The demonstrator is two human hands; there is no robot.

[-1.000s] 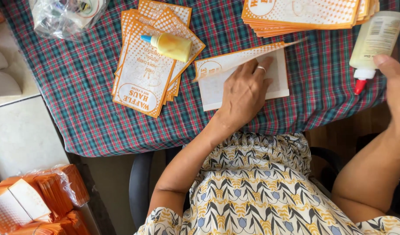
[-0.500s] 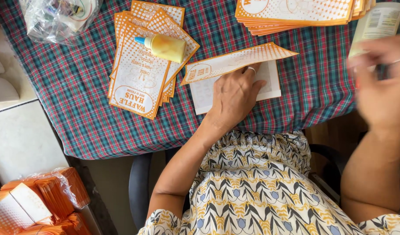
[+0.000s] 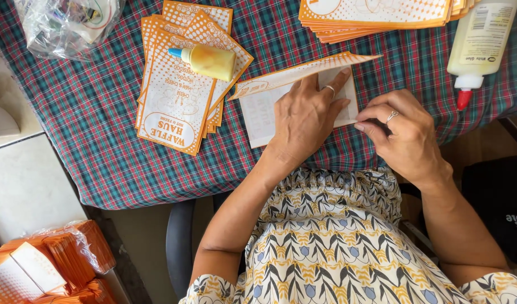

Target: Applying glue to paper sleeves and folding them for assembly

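Both hands (image 3: 348, 121) on 1 paper bag (image 3: 258, 107)

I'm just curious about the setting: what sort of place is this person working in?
Probably a home or small workshop table for hand-gluing paper bags: a plaid tablecloth, stacks of orange printed bags, and a white glue bottle.

Paper bag (image 3: 264, 107) flat on worktop (image 3: 101, 157) at near edge, left hand (image 3: 306, 118) pressed on it, upper flap partly lifted. Right hand (image 3: 405, 132) at bag's right edge, fingertips seemingly touching. Left of bag: fanned bag stack (image 3: 174, 107), small glue bottle (image 3: 205, 61) lying on top. Behind: second stack (image 3: 376, 17). Far right: large glue bottle (image 3: 480, 42), nozzle toward person. Far left corner: plastic bag (image 3: 61, 25). Floor, lower left: bundled bags (image 3: 50, 264).
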